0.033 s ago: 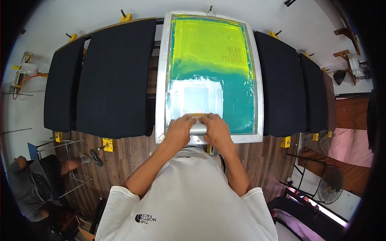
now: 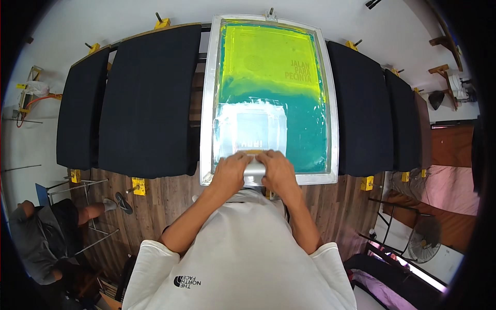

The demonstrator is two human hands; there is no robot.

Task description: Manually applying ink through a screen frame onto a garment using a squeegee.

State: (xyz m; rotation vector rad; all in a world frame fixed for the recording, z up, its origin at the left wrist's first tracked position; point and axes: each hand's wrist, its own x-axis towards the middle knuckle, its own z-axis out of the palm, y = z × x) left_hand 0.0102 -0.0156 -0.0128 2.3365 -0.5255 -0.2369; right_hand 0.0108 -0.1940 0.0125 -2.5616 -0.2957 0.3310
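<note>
Both hands grip a silver squeegee (image 2: 253,172) with a yellowish blade edge, close to the near end of a screen-printing frame (image 2: 332,129). My left hand (image 2: 230,173) is closed over its left part. My right hand (image 2: 279,170) wraps its right part, thumbs near each other in the middle. The blade rests at the mesh, though its contact line is hidden. Beyond it lies a pale patch with white ink (image 2: 223,121) smeared round its edges and faint lettering. The mesh is teal (image 2: 306,139) at the near right and yellow-green (image 2: 268,46) at the far end.
Black cloth-covered boards (image 2: 150,103) stand left of the frame, and more black boards (image 2: 360,113) stand right. Yellow clamps (image 2: 139,186) stick out along the rail. A person (image 2: 51,232) sits at the lower left. A fan (image 2: 424,240) stands at the lower right.
Both hands and the squeegee have slid slightly toward me. More of the lettering in the pale patch shows beyond the blade.
</note>
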